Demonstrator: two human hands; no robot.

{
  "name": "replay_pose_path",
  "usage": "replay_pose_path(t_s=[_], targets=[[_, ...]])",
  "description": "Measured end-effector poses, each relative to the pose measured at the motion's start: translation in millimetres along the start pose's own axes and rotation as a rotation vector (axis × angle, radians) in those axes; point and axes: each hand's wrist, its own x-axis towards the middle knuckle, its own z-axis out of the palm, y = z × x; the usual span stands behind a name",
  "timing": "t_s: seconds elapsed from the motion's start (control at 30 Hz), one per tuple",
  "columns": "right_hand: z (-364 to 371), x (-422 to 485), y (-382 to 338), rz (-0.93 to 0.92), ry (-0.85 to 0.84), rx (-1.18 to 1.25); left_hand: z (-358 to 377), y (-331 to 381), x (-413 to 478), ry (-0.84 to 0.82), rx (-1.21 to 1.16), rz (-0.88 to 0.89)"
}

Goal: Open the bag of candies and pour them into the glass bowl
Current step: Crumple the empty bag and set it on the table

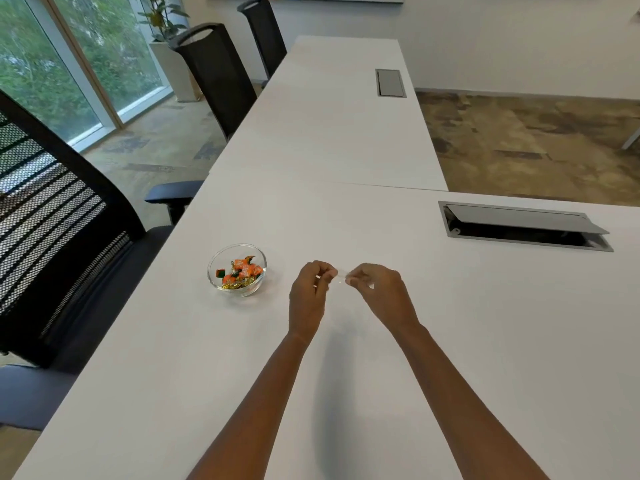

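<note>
bowl (237, 270): clear glossy glass | table (346, 133): matt white | bag (341, 276): seemingly clear plastic

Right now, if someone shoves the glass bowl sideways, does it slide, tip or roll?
Probably slides: the glass bowl sits upright on the smooth white table. Tipping seems unlikely, since it looks low and wide. The candies inside would likely shift.

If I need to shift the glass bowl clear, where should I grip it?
Probably the rim of the glass bowl, pinched from above on its near-right side, closest to the left hand. The bowl stands upright and open-topped on the table, with the candies sitting low, leaving the rim clear.
</note>
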Motion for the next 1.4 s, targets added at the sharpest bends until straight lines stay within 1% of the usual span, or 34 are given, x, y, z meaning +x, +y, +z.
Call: replay_pose_path(t_s=[0.1, 0.23, 0.33, 0.4, 0.47, 0.6, 0.73, 0.83, 1.0, 1.17, 1.3, 1.4], targets=[[-3, 1, 6, 0.103, 0.034, 0.103, -5, -2, -1, -0.003, -0.057, -0.061], [1, -4, 19, 0.3, 0.018, 0.321, -9, -10, -6, 0.077, -0.026, -0.089], [9, -11, 22, 0.476, -0.079, 0.587, -12, -19, -9, 0.177, 0.025, -0.09], [20, -17, 23, 0.552, -0.187, 0.672, -19, -27, -11, 0.212, 0.053, -0.089], [33, -23, 24, 0.562, -0.247, 0.658, -29, -35, -13, 0.206, 0.104, -0.102], [68, -30, 17, 0.577, -0.292, 0.653, -56, -56, -19, 0.231, 0.221, -0.156], [107, -34, 3, 0.599, -0.331, 0.628, -85, -82, -25, 0.284, 0.414, -0.266], [136, -35, -9, 0.602, -0.35, 0.59, -105, -94, -26, 0.329, 0.494, -0.351], [170, -33, -25, 0.62, -0.344, 0.508, -128, -103, -23, 0.353, 0.569, -0.464], [192, -25, -34, 0.593, -0.329, 0.354, -142, -108, -19, 0.317, 0.626, -0.528], [201, -26, -32, 0.589, -0.328, 0.316, -145, -116, -22, 0.307, 0.641, -0.543], [206, -24, -29, 0.579, -0.344, 0.295, -146, -117, -24, 0.294, 0.679, -0.51]])
